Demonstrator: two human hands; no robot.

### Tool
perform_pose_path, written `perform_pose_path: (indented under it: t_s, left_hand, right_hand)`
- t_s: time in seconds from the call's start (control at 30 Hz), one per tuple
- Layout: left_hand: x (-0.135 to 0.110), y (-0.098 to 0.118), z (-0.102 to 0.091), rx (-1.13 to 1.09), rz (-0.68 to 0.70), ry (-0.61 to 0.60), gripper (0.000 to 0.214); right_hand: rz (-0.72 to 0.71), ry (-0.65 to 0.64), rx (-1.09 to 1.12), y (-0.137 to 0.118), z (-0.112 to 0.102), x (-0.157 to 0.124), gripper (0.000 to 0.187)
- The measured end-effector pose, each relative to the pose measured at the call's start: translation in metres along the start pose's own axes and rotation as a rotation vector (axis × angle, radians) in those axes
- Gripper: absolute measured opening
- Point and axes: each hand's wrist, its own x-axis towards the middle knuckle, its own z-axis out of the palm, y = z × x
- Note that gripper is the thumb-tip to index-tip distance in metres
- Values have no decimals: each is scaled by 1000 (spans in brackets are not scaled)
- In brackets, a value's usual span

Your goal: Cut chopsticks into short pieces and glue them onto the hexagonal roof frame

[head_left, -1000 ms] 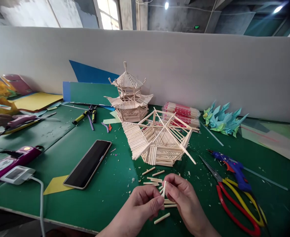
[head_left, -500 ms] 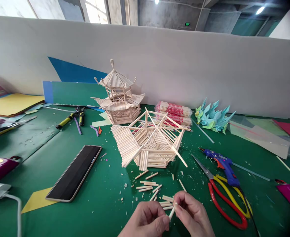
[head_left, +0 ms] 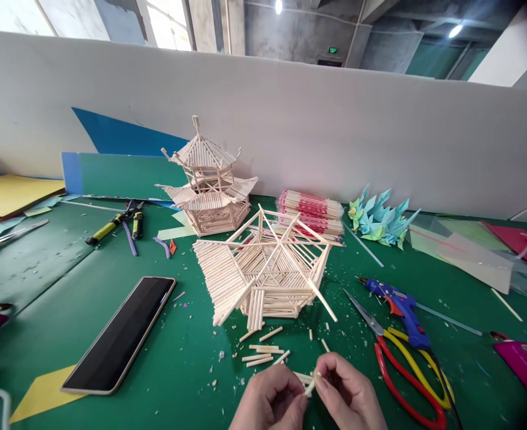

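Between my two hands, low in the view, is a short wooden stick. My left hand pinches its lower end, and the fingers of my right hand close on its upper end. Just beyond them lie several cut stick pieces on the green table, some partly hidden behind my hands. Farther back stands a partly built stick model, a six-sided frame with one roof panel filled at the left and a few short sticks at its front. Behind it rises a two-tiered stick pagoda.
At right lie scissors with red and yellow handles and a blue glue gun. A phone rests at left, with pliers beyond. Bundled sticks and blue folded paper stand near the white partition.
The camera view has shifted slightly, so the scene sits lower and more to the left. Both hands still hold the short stick, with the fingers a little closer around it.
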Motion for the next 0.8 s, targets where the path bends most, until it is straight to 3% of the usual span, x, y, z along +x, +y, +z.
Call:
perform_pose_path:
  t_s: [0.17, 0.37, 0.47, 0.63, 0.8]
  left_hand:
    - [3, 4, -4, 56, 54, 90, 14]
    - [3, 12, -12, 67, 58, 199, 18]
    - [4, 15, -16, 35, 9, 158, 18]
    - [7, 12, -20, -253, -166, 24, 22]
    - [4, 9, -20, -595, -302, 7, 19]
  right_hand:
    - [-32, 5, -171, -9, -19, 8, 24]
    - [72, 452, -517, 0, -87, 6, 36]
    - [71, 654, -752, 7, -125, -2, 38]
    - [103, 679, -1016, 10, -158, -1, 39]
    - [45, 693, -1052, 11, -154, 8, 38]
